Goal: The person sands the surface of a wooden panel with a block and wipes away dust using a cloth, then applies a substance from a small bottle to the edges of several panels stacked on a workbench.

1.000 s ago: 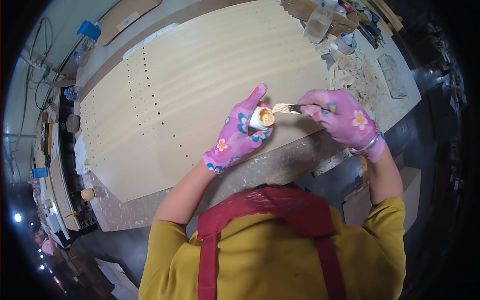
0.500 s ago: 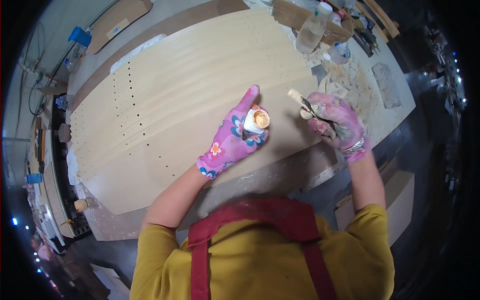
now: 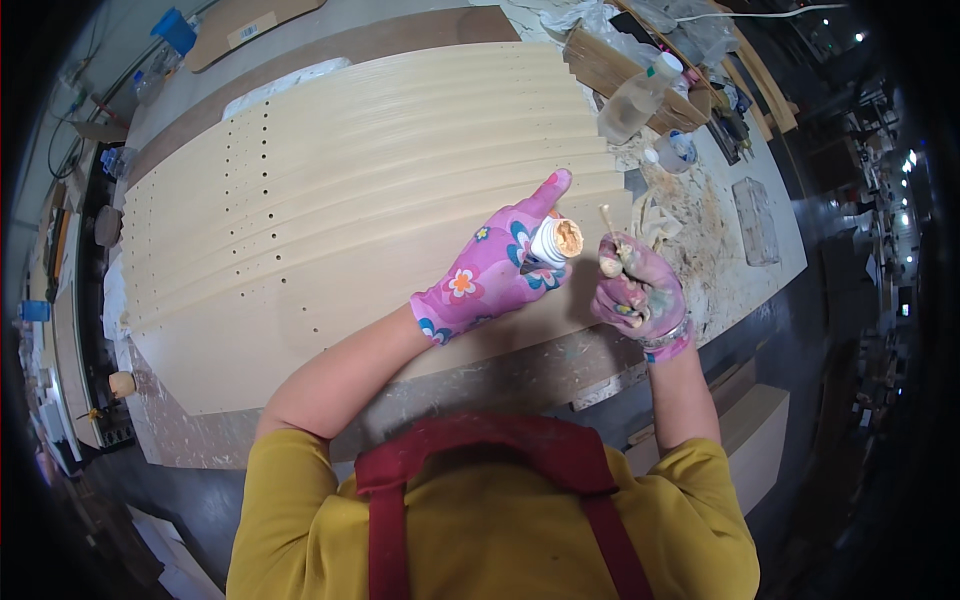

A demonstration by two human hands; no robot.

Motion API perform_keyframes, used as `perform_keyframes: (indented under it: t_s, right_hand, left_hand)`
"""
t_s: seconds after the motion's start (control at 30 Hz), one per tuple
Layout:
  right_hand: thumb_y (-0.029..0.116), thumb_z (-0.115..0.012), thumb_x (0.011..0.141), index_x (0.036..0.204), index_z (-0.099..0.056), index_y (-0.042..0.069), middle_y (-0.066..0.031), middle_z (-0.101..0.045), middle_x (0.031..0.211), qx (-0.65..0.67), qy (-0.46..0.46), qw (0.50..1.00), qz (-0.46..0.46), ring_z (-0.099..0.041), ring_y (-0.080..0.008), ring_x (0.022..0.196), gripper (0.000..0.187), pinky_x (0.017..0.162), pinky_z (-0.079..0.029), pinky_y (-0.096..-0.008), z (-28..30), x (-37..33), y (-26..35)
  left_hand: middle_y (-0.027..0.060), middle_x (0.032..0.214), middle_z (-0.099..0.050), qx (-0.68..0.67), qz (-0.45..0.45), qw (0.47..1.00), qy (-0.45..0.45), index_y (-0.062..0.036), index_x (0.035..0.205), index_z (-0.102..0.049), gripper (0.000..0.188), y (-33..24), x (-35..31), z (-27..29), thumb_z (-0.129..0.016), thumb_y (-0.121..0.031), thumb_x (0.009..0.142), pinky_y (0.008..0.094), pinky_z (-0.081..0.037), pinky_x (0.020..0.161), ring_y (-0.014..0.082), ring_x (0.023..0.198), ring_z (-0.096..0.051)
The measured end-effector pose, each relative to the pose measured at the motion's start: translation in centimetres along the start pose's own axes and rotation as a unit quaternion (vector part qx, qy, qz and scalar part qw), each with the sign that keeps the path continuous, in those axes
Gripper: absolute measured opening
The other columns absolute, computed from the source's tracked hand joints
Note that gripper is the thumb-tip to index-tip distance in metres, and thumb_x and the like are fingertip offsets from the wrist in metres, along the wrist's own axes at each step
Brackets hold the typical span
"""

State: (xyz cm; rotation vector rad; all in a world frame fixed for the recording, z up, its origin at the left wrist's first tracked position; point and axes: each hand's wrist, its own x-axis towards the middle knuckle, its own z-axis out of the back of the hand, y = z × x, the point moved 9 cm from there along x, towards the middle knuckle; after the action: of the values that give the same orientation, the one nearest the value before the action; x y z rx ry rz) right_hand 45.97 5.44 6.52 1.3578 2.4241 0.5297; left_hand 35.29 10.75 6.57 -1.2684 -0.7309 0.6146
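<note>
My left hand (image 3: 480, 275), in a pink flowered glove, is closed around a small white jar (image 3: 546, 243). Its open mouth faces up and right, showing tan putty (image 3: 569, 237) inside. Just right of the jar, my right hand (image 3: 648, 295), in a stained pink glove, grips a slim putty-smeared tool (image 3: 606, 220). The tip points up, apart from the jar; the fingers hide most of the tool, so its exact kind is unclear. Beneath both hands lie pale wood panels (image 3: 380, 200) with stepped edges and rows of small dark holes at the left.
At the upper right stand a clear bottle (image 3: 635, 105), a small plastic bottle (image 3: 676, 152) and a cardboard box (image 3: 600, 62) of odds and ends. A wrapped block (image 3: 755, 220) lies on the stained tabletop (image 3: 705, 260). Boards (image 3: 752, 435) stand below the table's right side.
My hands have come closer together, the left with the jar moving right. The tool in my right hand has turned from slanting left to nearly upright. The whole view has shifted somewhat.
</note>
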Motion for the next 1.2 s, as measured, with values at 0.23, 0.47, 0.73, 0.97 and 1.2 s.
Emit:
perform_keyframes:
  t_s: [0.23,0.47,0.73,0.97,1.2]
  right_hand:
    - [0.010,-0.057,0.091,0.104,-0.055,-0.004,-0.0030,-0.057,0.071,-0.403,-0.326,0.833,0.194,-0.052,-0.0077,0.056,0.020,0.051,-0.043,-0.0204,3.2,-2.3,12.4]
    - [0.015,-0.062,0.088,0.093,-0.063,0.000,0.0013,-0.054,0.070,-0.525,-0.289,0.786,0.149,-0.047,-0.0055,0.058,0.016,0.052,-0.035,-0.0197,14.3,0.0,18.0]
    - [0.018,-0.063,0.089,0.092,-0.064,0.000,0.0009,-0.055,0.070,-0.520,-0.281,0.795,0.137,-0.048,-0.0060,0.056,0.018,0.051,-0.037,-0.0201,15.6,1.6,16.2]
    - [0.015,-0.063,0.086,0.093,-0.065,0.000,0.0007,-0.056,0.070,-0.551,-0.277,0.772,0.157,-0.049,-0.0063,0.057,0.017,0.052,-0.038,-0.0203,16.9,1.9,16.4]
    - [0.011,-0.061,0.084,0.095,-0.065,-0.002,0.0008,-0.057,0.073,-0.515,-0.313,0.780,0.169,-0.049,-0.0073,0.058,0.018,0.053,-0.038,-0.0213,17.7,1.3,16.5]
  left_hand:
    - [0.0065,0.107,-0.056,0.004,-0.001,1.000,-0.022,-0.0097,0.149,-0.021,0.087,0.7,-1.5,4.5,-0.067,-0.003,0.076,0.0253,-0.042,0.089,0.0142,0.098,-0.054]
    - [0.0109,0.112,-0.055,0.176,-0.109,0.975,-0.078,-0.0087,0.148,-0.025,0.086,1.1,-2.4,6.7,-0.068,-0.005,0.074,0.0298,-0.045,0.088,0.0188,0.103,-0.056]
    - [0.0113,0.102,-0.065,0.211,-0.103,0.962,-0.141,-0.0089,0.145,-0.031,0.083,0.7,-2.6,6.9,-0.072,-0.016,0.072,0.0364,-0.047,0.084,0.0265,0.094,-0.060]
    - [0.0113,0.101,-0.065,0.200,-0.118,0.962,-0.145,-0.0107,0.145,-0.031,0.084,0.6,-2.5,6.7,-0.072,-0.017,0.073,0.0368,-0.047,0.083,0.0261,0.091,-0.061]
    - [0.0118,0.106,-0.060,0.215,-0.103,0.962,-0.132,-0.0081,0.145,-0.030,0.085,1.1,-2.5,6.6,-0.072,-0.012,0.072,0.0343,-0.046,0.085,0.0223,0.096,-0.059]
